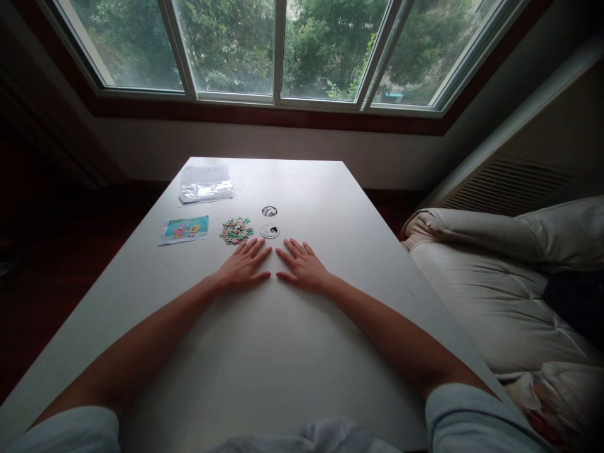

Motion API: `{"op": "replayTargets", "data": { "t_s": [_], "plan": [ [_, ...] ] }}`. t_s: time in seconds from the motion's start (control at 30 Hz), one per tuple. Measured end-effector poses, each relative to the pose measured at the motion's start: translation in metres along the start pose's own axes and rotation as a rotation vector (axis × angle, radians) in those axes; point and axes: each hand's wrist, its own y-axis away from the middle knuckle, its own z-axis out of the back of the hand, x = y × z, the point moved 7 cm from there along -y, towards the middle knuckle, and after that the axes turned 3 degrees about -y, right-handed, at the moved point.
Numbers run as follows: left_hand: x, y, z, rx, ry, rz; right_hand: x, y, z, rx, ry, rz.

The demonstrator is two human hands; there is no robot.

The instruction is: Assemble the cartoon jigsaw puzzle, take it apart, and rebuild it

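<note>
My left hand [243,265] lies flat on the white table [283,352], fingers spread and holding nothing. Opposite it, my right hand [302,264] also rests flat with its fingers apart, a small gap between the two thumbs. A pile of small jigsaw puzzle pieces [236,231] sits just beyond my left fingertips. Past the gap between my hands are two round, flat discs, a nearer one [269,231] and a farther one [269,211]; what they are I cannot make out. Left of the pile lies a colourful picture sheet [185,229] with cartoon figures.
Clear plastic bags or sleeves [206,183] lie at the table's far left. A padded, light-coloured sofa [476,296] stands along the right side. Behind the table is a wall with a wide window [278,56], trees outside.
</note>
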Motion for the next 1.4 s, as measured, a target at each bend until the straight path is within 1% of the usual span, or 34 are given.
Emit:
{"op": "replayTargets", "data": {
  "t_s": [0.13,0.37,0.47,0.6,0.7,0.83,1.03,1.4],
  "plan": [
    [0.003,-0.001,0.002,-0.006,-0.016,0.005,0.004,-0.002,0.002,0.053,0.067,-0.006],
    [0.014,-0.002,0.001,-0.012,-0.006,0.011,0.004,-0.007,0.002,0.047,0.063,0.007],
    [0.013,-0.002,0.002,-0.019,-0.006,-0.001,0.004,-0.008,0.003,0.042,0.063,0.027],
    [0.009,-0.003,0.002,-0.027,-0.001,-0.064,0.003,-0.01,0.004,0.046,0.056,0.06],
    [0.009,-0.005,0.001,-0.026,0.002,-0.086,0.001,-0.011,0.002,0.049,0.046,0.049],
    [0.009,-0.006,0.0,-0.016,-0.001,-0.093,-0.004,-0.014,0.0,0.068,0.044,0.028],
    [0.007,-0.007,0.0,0.003,-0.008,-0.104,-0.011,-0.016,0.001,0.115,0.043,0.047],
    [0.008,-0.009,0.002,-0.022,-0.014,-0.056,-0.011,-0.013,-0.001,0.075,0.058,0.04]
  ]
}}
